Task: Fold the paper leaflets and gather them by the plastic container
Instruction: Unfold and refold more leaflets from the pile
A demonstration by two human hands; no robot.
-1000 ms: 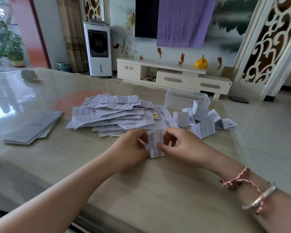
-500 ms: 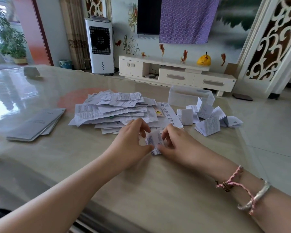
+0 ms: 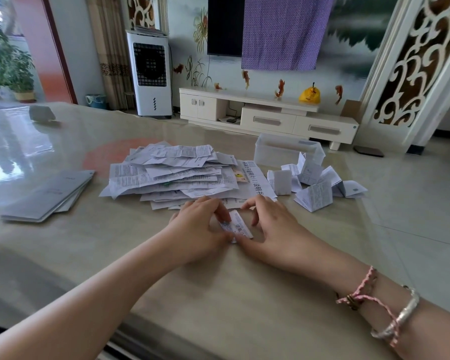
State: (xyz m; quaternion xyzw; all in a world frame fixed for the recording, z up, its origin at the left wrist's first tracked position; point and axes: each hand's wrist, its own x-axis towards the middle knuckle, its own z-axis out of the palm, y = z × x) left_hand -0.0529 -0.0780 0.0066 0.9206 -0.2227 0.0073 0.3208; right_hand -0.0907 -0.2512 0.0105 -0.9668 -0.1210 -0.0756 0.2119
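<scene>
A small folded leaflet (image 3: 238, 226) lies on the table between my hands. My left hand (image 3: 198, 226) presses a fingertip on its left part, thumb at its near corner. My right hand (image 3: 273, 227) has its thumb at the leaflet's near edge, its fingers arched over the right side. Behind them sits a wide pile of unfolded leaflets (image 3: 172, 175). Several folded leaflets (image 3: 313, 183) stand in a loose cluster by the clear plastic container (image 3: 283, 149) at the back right.
A stack of grey booklets (image 3: 50, 194) lies at the left. A small grey object (image 3: 40, 114) sits far left on the glossy table (image 3: 218, 294). The table's right edge runs just beyond the folded cluster.
The leaflet has gone from held up between both hands to flat on the table. Both hands lowered with it and now press it down.
</scene>
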